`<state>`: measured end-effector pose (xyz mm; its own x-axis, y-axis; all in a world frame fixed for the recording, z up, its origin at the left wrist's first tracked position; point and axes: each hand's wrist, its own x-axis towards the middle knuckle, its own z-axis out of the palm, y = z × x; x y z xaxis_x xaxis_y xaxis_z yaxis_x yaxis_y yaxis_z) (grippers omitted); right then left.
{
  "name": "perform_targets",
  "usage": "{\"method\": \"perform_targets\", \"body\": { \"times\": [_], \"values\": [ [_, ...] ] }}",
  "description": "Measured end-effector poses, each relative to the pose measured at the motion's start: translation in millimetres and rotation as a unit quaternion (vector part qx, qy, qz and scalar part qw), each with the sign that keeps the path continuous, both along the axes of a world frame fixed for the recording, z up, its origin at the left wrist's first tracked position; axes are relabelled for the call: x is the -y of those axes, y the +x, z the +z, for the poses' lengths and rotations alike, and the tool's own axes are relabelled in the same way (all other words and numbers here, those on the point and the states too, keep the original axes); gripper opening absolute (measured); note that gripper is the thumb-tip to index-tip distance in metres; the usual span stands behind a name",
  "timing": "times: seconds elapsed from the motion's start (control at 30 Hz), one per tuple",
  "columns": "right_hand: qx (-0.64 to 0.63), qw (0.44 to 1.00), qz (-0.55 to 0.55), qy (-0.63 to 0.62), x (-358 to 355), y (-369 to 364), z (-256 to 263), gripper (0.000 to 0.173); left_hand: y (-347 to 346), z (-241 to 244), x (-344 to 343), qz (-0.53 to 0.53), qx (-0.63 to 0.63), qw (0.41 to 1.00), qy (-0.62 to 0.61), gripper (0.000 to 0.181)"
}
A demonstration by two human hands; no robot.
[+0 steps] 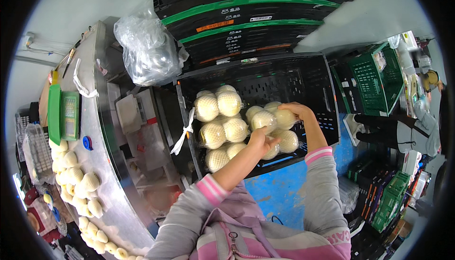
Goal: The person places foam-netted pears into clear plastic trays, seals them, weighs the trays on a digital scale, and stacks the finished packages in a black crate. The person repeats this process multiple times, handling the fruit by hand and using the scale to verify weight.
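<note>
Both my hands are down in a black plastic crate (331, 100), on a clear-wrapped pack of round, pale yellow fruits in foam nets (263, 120). My left hand (262, 142) lies at the near side of this pack, fingers apart, over another wrapped pack (287, 141). My right hand (298, 110) curls over the pack's right end, with fingertips on the wrap. Along the crate's left side, more wrapped packs (213, 135) stand in a column. A white tie (188, 128) hangs on the crate's left rim.
Behind rises a stack of black and green crates (249, 29). Clear plastic bags (147, 46) hang at the upper left. A metal table (106, 174) holds netted fruits (74, 174), a green scale (70, 116) and a blue tape roll (87, 142). Another person (405, 132) stands at right near green crates (387, 78).
</note>
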<state>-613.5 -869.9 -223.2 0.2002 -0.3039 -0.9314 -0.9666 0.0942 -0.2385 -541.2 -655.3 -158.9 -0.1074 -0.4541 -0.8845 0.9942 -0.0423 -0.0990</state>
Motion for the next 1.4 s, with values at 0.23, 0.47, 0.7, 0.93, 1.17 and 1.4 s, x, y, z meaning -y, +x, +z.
{"method": "perform_targets", "body": {
  "times": [0.23,0.47,0.7,0.93,1.17,1.4],
  "values": [
    [0.051,0.991,-0.121,0.017,-7,-7,-22,0.051,28,33,-98,-0.167,0.159,0.955,-0.187,0.038],
    [0.073,0.996,-0.046,0.02,12,-17,-37,0.065,53,37,-190,-0.095,0.272,0.951,-0.111,0.027],
    [0.356,0.879,0.035,-0.315,17,31,-45,0.04,68,48,-307,0.08,0.41,0.909,0.006,0.018],
    [0.572,0.789,0.135,-0.179,-194,182,37,0.021,31,52,-455,0.258,0.494,0.811,0.177,0.016],
    [0.649,0.663,0.372,0.009,-533,229,76,0.015,-92,40,-683,0.219,0.469,0.446,0.73,0.028],
    [0.651,0.507,0.564,0.03,-696,236,49,0.013,-348,44,-834,-0.104,-0.01,0.389,0.915,0.053]
  ]
}}
